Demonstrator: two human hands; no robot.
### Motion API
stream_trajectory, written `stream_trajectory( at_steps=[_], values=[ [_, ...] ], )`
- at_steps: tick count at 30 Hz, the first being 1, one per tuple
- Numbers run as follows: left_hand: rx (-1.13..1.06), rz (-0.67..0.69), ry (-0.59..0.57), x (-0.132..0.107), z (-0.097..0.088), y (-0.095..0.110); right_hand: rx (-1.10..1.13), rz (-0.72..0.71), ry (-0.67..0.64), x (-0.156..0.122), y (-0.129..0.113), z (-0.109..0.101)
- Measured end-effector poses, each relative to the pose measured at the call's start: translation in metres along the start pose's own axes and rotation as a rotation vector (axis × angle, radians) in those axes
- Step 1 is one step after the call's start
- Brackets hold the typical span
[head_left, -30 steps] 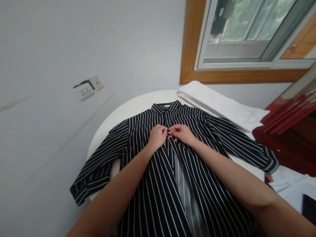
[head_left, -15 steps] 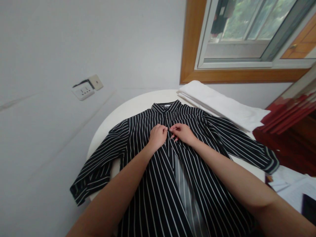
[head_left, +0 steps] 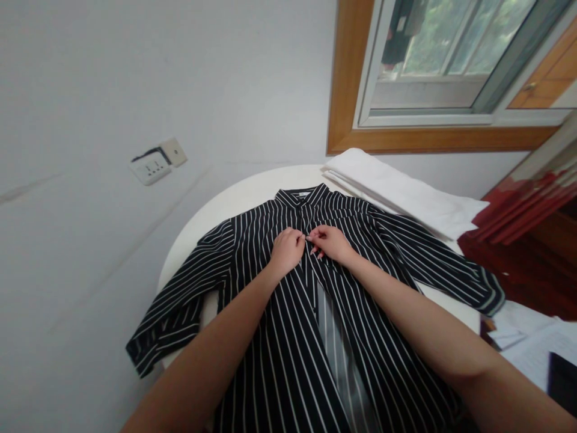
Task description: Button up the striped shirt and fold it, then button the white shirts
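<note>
A black shirt with white stripes (head_left: 252, 288) lies face up on a round white table (head_left: 234, 201), collar at the far side, sleeves spread out. Its front is parted below the chest, showing the grey inside. My left hand (head_left: 285, 251) is closed, pinching the left front edge of the shirt just below the collar. My right hand (head_left: 330, 243) is closed too, pinching the right front edge. The fingertips of both hands meet at the placket, where a small button shows between them.
A folded white cloth (head_left: 396, 191) lies at the table's far right, under the wooden window frame (head_left: 347, 78). A wall socket (head_left: 152, 166) sits on the white wall to the left. Red fabric (head_left: 527, 216) and papers (head_left: 532, 343) lie to the right.
Both hands stay at the same spot on the placket with only slight finger movement. The view has shifted a little.
</note>
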State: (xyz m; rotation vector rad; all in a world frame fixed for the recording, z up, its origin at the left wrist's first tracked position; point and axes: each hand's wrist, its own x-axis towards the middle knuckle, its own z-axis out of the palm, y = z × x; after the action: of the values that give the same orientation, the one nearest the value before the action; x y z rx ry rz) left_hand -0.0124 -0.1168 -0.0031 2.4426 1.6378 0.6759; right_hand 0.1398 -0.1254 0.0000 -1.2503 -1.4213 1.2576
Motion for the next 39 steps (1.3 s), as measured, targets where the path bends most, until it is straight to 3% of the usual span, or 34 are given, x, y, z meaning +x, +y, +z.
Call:
stream_trajectory(
  at_steps=[3,25,39],
  values=[
    [-0.006,-0.005,0.005,0.0,0.0,0.0,0.024,0.008,-0.042,0.002,0.001,-0.004],
    [-0.003,0.0,-0.02,-0.002,-0.003,0.003,-0.029,-0.016,-0.017,-0.001,0.0,-0.002],
    [0.172,0.094,-0.025,-0.008,-0.015,0.009,0.05,0.107,-0.032,0.002,-0.005,-0.003]
  ],
)
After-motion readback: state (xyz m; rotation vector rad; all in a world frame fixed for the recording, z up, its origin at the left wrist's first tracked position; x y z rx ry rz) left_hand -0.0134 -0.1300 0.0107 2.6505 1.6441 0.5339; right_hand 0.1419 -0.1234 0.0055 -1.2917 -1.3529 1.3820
